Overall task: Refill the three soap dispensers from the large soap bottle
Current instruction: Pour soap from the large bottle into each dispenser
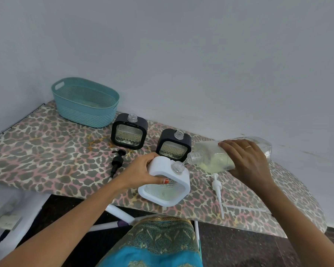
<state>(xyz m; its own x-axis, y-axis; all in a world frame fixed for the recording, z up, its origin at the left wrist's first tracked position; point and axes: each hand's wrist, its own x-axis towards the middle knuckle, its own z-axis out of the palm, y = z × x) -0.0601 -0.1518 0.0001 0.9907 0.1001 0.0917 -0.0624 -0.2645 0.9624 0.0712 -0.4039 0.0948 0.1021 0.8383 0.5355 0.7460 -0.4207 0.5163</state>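
Note:
My left hand [141, 170] grips the top left corner of a white square soap dispenser [178, 195], which stands uncapped near the board's front edge. My right hand [247, 160] holds the large clear soap bottle [210, 157] tipped almost flat, its open mouth just over the white dispenser's neck [177, 167]. Pale yellowish soap lies in the bottle's lower side. Two black square dispensers [129, 133] [174, 146] stand uncapped behind, each part filled.
A leopard-print ironing board [46, 147] carries everything, against a grey wall. A teal basket [85, 103] stands at the back left. A black pump [117, 161] lies left of my left hand and a white pump [217, 187] lies under the bottle.

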